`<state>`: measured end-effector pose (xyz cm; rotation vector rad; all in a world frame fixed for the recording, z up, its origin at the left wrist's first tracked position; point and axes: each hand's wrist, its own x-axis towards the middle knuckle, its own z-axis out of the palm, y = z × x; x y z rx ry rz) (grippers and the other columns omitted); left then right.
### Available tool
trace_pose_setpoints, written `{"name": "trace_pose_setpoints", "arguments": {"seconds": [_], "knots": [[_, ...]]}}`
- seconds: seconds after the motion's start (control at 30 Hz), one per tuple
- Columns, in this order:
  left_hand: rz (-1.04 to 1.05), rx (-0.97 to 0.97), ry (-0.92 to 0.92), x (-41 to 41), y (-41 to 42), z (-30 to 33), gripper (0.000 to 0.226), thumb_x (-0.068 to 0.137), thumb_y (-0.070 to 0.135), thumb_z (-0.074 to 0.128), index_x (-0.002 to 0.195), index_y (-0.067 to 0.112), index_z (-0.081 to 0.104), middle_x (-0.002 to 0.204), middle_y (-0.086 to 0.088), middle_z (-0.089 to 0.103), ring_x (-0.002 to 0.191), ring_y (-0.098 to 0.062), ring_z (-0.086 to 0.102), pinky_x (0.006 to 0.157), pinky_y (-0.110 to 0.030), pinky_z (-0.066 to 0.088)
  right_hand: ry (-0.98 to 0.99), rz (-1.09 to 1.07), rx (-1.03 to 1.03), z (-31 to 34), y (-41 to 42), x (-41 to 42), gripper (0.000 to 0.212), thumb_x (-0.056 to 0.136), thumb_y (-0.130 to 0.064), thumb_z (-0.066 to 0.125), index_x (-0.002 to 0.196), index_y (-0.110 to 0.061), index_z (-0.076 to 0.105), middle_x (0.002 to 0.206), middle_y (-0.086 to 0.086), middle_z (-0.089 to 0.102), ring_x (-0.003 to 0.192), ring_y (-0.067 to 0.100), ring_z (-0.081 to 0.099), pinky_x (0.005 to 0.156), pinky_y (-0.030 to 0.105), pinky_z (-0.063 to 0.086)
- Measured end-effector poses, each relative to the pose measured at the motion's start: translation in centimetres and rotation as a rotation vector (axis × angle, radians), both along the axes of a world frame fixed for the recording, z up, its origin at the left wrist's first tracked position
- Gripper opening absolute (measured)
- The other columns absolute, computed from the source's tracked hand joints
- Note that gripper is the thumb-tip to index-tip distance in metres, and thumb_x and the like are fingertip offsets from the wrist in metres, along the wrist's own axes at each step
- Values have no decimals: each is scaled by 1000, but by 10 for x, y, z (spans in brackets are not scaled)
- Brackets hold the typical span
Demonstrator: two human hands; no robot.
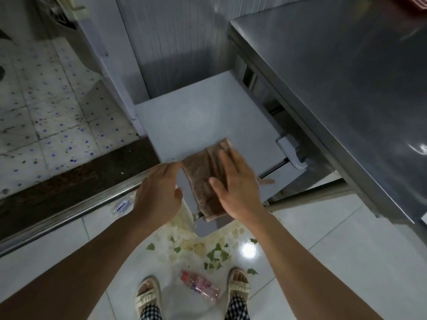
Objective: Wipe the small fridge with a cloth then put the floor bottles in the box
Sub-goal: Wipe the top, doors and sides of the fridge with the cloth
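Pressing flat on brown cloth (205,181), right hand (238,190) has fingers spread, palm down, at near edge of small fridge top (196,121). Cloth folded, draped over near edge, lower end hanging down fridge front. Left hand (159,192) grips near-left corner of fridge top, fingers curled over edge, thumb apart. Steel counter (335,77) stands just right of fridge. Plastic bottle (200,286) lies on white floor tile between sandalled feet; second flattened bottle (121,206) near metal threshold strip, left of left hand. Green leaf scraps (217,254) scattered on floor below fridge.
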<state>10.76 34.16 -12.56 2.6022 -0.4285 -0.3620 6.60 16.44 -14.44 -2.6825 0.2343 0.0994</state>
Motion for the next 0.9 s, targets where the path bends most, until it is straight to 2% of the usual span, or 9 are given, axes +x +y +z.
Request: {"name": "trace_pose_setpoints", "arguments": {"seconds": [0.1, 0.3, 0.4, 0.5, 0.57, 0.7, 0.77, 0.83, 0.9], "knots": [[56, 23, 40, -2, -9, 3, 42, 84, 17, 63, 124, 15, 47, 120, -8, 54, 112, -27, 48, 88, -41, 46, -90, -230, -100, 10, -22, 0, 54, 89, -36, 60, 134, -9, 45, 136, 13, 47, 127, 30, 43, 106, 44, 36], [132, -26, 167, -4, -19, -1, 40, 80, 18, 68, 117, 14, 50, 115, -10, 54, 111, -27, 50, 90, -42, 46, 159, -287, 16, 14, -28, 19, 43, 85, -35, 68, 114, -12, 49, 110, 6, 59, 103, 26, 59, 93, 41, 47], [206, -27, 298, -3, -23, 0, 37, 80, 27, 69, 111, 14, 53, 107, -5, 59, 102, -25, 56, 81, -32, 46, 220, -318, 85, 16, -26, 25, 24, 83, -28, 69, 97, -14, 56, 98, 5, 66, 94, 27, 63, 88, 40, 49], [291, -85, 405, -2, -34, 4, 20, 79, 31, 69, 77, 17, 54, 72, 2, 55, 79, -22, 55, 65, -27, 37, 175, -338, 300, 25, -27, 23, 18, 79, -15, 68, 77, -18, 51, 77, 0, 59, 71, 15, 58, 59, 25, 47], [340, -163, 463, -1, -45, 8, 33, 79, 23, 68, 57, 17, 45, 59, -2, 47, 71, -24, 52, 62, -30, 37, 129, -383, 532, 38, -29, 21, 19, 76, -6, 67, 80, -14, 51, 76, 1, 57, 70, 17, 58, 56, 25, 46], [510, -464, 571, 4, -66, 23, 4, 82, 2, 60, 79, -1, 60, 86, -25, 60, 84, -30, 63, 76, -35, 48, 71, -439, 925, 69, -40, 16, 37, 74, 2, 70, 90, -24, 49, 96, 10, 63, 88, 26, 65, 77, 43, 56], [619, -777, 736, 4, -76, 33, 16, 84, -3, 52, 71, 5, 52, 77, -18, 56, 63, -18, 59, 62, -25, 45, 75, -437, 1107, 83, -49, 14, 52, 75, 7, 68, 101, -34, 50, 105, 15, 62, 93, 31, 65, 80, 50, 56], [671, -1042, 892, 4, -84, 42, 10, 87, -1, 49, 92, 5, 55, 91, -17, 60, 73, -20, 62, 64, -28, 46, 80, -401, 1197, 95, -60, 12, 74, 76, 11, 65, 118, -47, 46, 113, 15, 58, 101, 32, 62, 85, 51, 55], [716, -1142, 882, 4, -87, 48, 38, 85, -7, 52, 117, 13, 49, 106, -16, 60, 86, -26, 60, 68, -32, 48, 76, -350, 1195, 102, -74, 7, 84, 77, 12, 65, 130, -49, 40, 119, 8, 54, 109, 26, 58, 89, 46, 53]]}}
